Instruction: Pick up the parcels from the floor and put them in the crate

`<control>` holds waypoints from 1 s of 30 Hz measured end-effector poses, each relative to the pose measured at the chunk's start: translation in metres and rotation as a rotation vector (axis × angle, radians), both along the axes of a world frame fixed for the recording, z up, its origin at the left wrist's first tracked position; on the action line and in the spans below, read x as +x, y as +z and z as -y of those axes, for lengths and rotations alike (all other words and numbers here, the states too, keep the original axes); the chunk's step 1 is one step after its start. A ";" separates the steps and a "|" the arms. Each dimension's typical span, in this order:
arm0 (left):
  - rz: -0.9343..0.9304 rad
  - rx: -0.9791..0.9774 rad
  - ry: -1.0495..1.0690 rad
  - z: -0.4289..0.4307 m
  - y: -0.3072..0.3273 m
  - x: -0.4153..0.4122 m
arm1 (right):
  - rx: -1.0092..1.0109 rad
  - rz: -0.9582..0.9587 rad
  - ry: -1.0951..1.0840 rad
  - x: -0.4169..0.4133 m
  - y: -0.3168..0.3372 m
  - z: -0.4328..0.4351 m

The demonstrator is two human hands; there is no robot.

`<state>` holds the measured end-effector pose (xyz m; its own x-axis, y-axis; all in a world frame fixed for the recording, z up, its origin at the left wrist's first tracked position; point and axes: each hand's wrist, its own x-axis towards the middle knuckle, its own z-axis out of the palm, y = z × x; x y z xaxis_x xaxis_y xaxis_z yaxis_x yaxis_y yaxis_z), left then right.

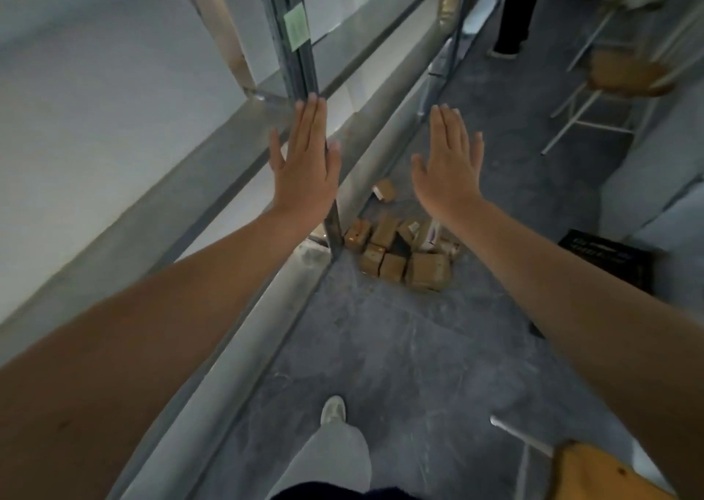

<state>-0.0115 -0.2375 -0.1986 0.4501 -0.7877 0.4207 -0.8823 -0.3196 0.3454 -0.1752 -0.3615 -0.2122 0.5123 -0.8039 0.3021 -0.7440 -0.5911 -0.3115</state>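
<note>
Parcels [400,252] heaped on floor, well below both hands' flat, empty fingers [310,118]

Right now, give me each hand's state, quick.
Left hand: open, fingers flat, holding nothing.
Right hand: open, fingers flat, holding nothing.

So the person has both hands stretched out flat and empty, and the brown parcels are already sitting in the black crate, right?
Not quite. In the head view the left hand and right hand are indeed flat and empty, but the brown parcels lie heaped on the floor by the shelf post, not in the black crate, which sits apart to their right.
</note>
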 end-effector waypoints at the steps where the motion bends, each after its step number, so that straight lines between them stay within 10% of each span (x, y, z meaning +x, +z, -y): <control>1: -0.015 -0.003 -0.025 0.012 -0.004 0.006 | 0.004 -0.009 -0.032 0.002 -0.003 0.008; 30: -0.174 0.279 -0.290 0.274 -0.116 0.067 | 0.402 -0.063 -0.371 0.022 -0.123 0.215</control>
<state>0.0551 -0.5113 -0.3143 0.2392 -0.9645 0.1119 -0.8857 -0.1695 0.4322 -0.1535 -0.5770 -0.3348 0.1796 -0.9798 -0.0882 -0.9042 -0.1291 -0.4070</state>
